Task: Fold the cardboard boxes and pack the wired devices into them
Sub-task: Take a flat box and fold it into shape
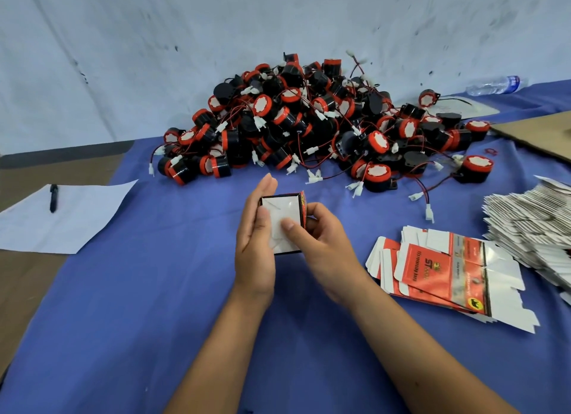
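Nearest, both forearms reach in from the near edge of the bench point(123, 321), which is covered in blue cloth. Just past its middle the two hands hold one box point(282, 220) up off the cloth, its white flaps turned toward the camera. The left hand point(255, 243) lies along the box's left side, fingers straight and flat against it, steadying it. The right hand point(321, 240) curls around the right side, its thumb pressing on a white flap; so this grip is closed on the box, while the left is an open, flat support.

The box looks like thin printed card: light, easily creased, and likely glossy and slippery on its red faces. It is best held by the side walls near the corners, where the folds stiffen it, pressing flaps only along their scored lines.

Toward the right edge lies a loose fan of flat blanks point(448, 268), red and white, with a larger stack point(531, 225) just beyond it. Near the left edge a sheet of paper point(61, 216) carries a pen point(53, 197).

Farther off, at the far side, sits a big heap of devices point(309, 123): black and red rounds with thin wires and white plugs, tangled together, so lifting one may drag its neighbours. These look hard and fairly dense; take the body, not the wire. A bottle point(494, 84) lies in the far right corner.
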Demonstrator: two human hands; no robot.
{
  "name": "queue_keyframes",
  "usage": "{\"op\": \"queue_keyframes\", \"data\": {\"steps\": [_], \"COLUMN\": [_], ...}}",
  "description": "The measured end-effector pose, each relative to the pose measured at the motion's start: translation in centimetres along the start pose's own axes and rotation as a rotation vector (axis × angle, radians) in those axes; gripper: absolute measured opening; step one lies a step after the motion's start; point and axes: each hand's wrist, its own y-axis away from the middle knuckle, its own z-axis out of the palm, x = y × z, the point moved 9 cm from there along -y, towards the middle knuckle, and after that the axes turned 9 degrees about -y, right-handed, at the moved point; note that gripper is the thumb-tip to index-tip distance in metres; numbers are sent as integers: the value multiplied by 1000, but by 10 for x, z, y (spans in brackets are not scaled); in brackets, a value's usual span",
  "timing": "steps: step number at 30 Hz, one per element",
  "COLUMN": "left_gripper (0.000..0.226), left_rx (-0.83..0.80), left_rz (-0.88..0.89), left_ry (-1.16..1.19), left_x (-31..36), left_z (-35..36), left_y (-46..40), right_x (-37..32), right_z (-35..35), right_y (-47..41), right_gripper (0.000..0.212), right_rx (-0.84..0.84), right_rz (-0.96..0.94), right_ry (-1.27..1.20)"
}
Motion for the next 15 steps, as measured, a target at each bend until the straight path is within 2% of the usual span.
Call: {"op": "queue_keyframes", "data": {"steps": [4,15], "left_gripper": [43,44], "left_rx": [-2,-51], "left_rz": [37,77], "left_ry": [-19,-35], "left_x": [5,13], "left_z": [3,10], "left_y": [2,5], "right_x": [1,-6], "right_z": [2,0], "right_y": [-1,0], "right_gripper": [18,17], "right_rx": [-32,20], "right_rz": [-14,-29], "right_ry": [54,115]}}
